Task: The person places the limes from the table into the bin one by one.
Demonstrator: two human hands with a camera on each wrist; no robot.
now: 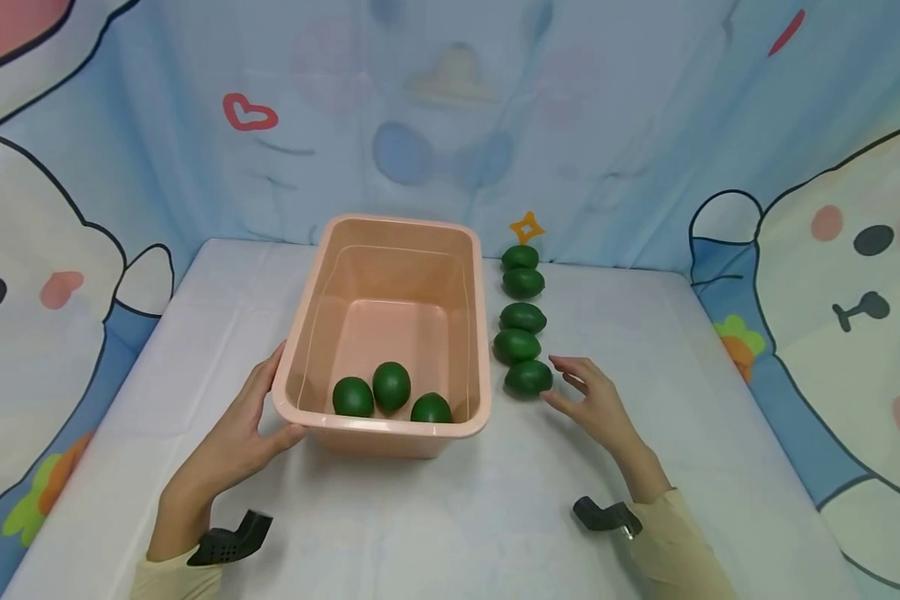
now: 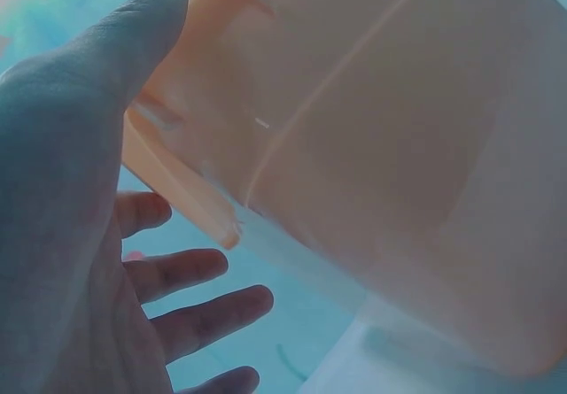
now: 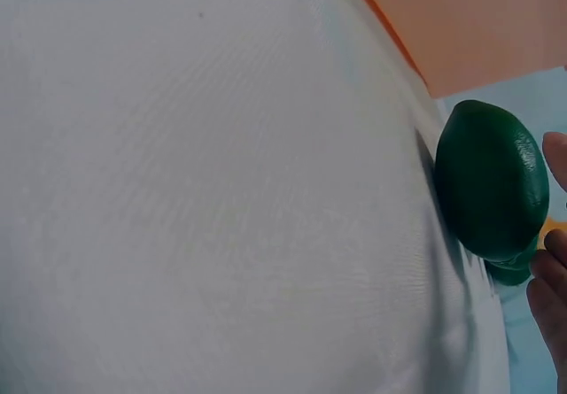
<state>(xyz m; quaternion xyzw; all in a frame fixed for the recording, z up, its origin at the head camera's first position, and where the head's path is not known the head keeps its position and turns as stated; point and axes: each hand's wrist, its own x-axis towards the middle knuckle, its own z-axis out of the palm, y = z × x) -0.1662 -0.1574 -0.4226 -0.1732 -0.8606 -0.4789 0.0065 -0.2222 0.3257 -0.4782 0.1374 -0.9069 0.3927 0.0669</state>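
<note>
A pink plastic basin point(image 1: 384, 430) stands left of the middle of the table, with three dark green limes point(image 1: 392, 386) at its near end. My left hand point(image 1: 232, 442) rests against the basin's near left corner; in the left wrist view, its thumb point(image 2: 146, 31) lies at the rim and the other fingers are spread out beside the wall. To the right of the basin, several more limes point(image 1: 522, 317) form a line running away from me. My right hand point(image 1: 592, 404) is beside the nearest lime point(image 1: 528, 378), thumb and fingers parted around its right side. That lime point(image 3: 492, 180) looms large in the right wrist view.
A white cloth point(image 1: 420, 533) covers the table. Behind it hangs a blue cartoon curtain point(image 1: 607, 125), which also closes off both sides. Black wrist devices point(image 1: 231, 540) sit at both cuffs. The lime row's far end reaches the table's back edge.
</note>
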